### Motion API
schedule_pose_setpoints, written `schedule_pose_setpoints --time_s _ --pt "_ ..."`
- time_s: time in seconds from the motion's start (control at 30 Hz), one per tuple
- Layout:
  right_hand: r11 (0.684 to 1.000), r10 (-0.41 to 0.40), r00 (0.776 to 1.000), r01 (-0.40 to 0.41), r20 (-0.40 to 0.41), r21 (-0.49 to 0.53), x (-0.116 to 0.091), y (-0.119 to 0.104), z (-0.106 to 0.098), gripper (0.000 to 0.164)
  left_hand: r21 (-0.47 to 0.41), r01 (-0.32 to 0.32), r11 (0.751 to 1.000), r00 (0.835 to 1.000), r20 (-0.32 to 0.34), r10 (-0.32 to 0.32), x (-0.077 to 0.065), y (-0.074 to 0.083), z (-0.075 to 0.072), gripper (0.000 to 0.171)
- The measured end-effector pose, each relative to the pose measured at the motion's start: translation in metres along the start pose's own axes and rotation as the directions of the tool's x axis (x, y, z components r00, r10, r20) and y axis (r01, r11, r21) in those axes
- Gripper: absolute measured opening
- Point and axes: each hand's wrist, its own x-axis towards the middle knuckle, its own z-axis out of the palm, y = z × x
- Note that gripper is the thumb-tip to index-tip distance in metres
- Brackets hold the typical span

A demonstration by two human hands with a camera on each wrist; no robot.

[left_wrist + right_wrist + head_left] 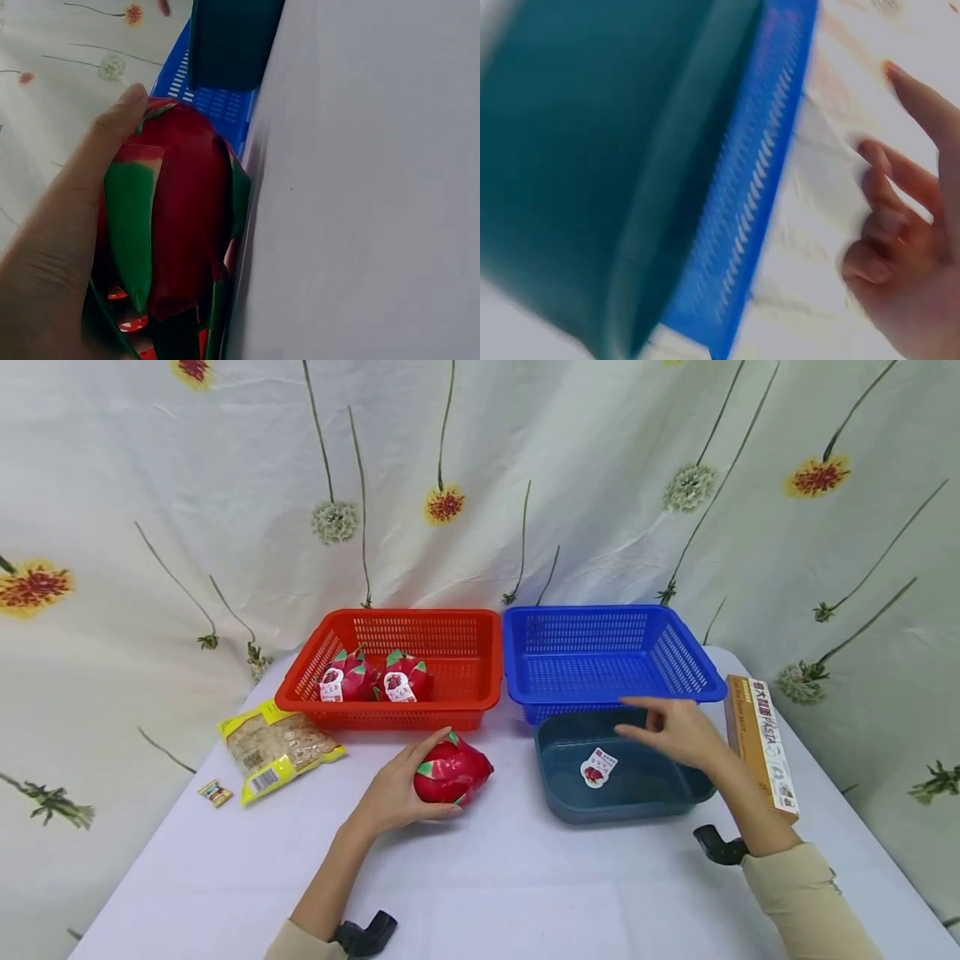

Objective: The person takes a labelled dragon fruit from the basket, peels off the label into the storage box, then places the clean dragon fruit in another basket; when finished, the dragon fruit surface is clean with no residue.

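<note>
On the table, my left hand [393, 789] grips a red dragon fruit [453, 772] with green scale tips. In the left wrist view the thumb lies along one side of the dragon fruit [184, 202]; the other fingers are mostly hidden. My right hand [675, 731] hovers over the right part of a dark teal tray [622, 814], with nothing in it. Thumb and index finger stand apart and the other fingers bend, as the right wrist view shows of the hand [907, 240]. A white label with a dragon fruit picture [598, 768] lies in the tray.
Behind stand a red basket [465, 718] with two labelled dragon fruits [405, 675] and a blue basket [592, 681]. At left lie a yellow-edged food bag [281, 747] and a small snack packet [215, 792]. A pasta box [761, 743] lies at right.
</note>
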Motion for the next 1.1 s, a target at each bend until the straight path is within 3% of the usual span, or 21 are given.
schedule_pose_setpoints --time_s 0.07,0.13,0.23,0.37,0.57,0.67,0.77,0.83,0.9,1.1 --pt "0.999 0.036 0.985 -0.037 -0.169 0.002 0.002 0.006 -0.017 0.055 -0.005 -0.001 1.0 1.0 0.016 0.001 0.0 -0.001 -0.001 0.104" --pt "0.995 0.104 0.951 -0.102 -0.29 0.022 0.003 0.018 -0.03 0.058 -0.012 -0.006 1.0 0.999 0.032 0.006 0.001 -0.001 -0.002 0.104" --pt "0.973 0.232 0.915 -0.22 -0.331 0.074 0.004 0.044 -0.039 0.066 -0.017 -0.013 1.0 0.999 0.047 0.014 0.001 -0.002 -0.003 0.104" --pt "0.927 0.374 0.908 -0.365 -0.19 0.083 0.004 0.077 -0.035 0.08 -0.015 -0.023 1.0 0.999 0.045 0.024 0.001 -0.002 -0.004 0.103" --pt "0.883 0.427 0.9 -0.437 0.092 0.17 0.005 0.1 -0.024 0.09 -0.028 -0.079 0.996 0.996 0.027 0.08 0.005 0.002 -0.003 0.1" --pt "0.86 0.434 0.888 -0.459 0.152 0.223 0.004 0.104 -0.021 0.093 -0.06 -0.121 0.991 0.992 0.016 0.122 0.013 0.012 -0.008 0.1" --pt "0.855 0.424 0.894 -0.449 0.148 0.26 0.003 0.106 -0.017 0.092 -0.12 -0.187 0.975 0.982 -0.019 0.186 0.029 0.028 -0.017 0.099" --pt "0.862 0.407 0.904 -0.427 0.128 0.274 0.002 0.107 -0.016 0.09 -0.161 -0.243 0.957 0.97 -0.071 0.234 0.043 0.043 -0.024 0.098" --pt "0.866 0.396 0.911 -0.411 0.111 0.286 0.002 0.108 -0.015 0.088 -0.189 -0.317 0.929 0.945 -0.149 0.292 0.062 0.06 -0.03 0.098" --pt "0.851 0.411 0.908 -0.414 0.082 0.322 0.003 0.107 -0.01 0.09 -0.186 -0.489 0.852 0.829 -0.402 0.388 0.131 0.114 -0.034 0.098"
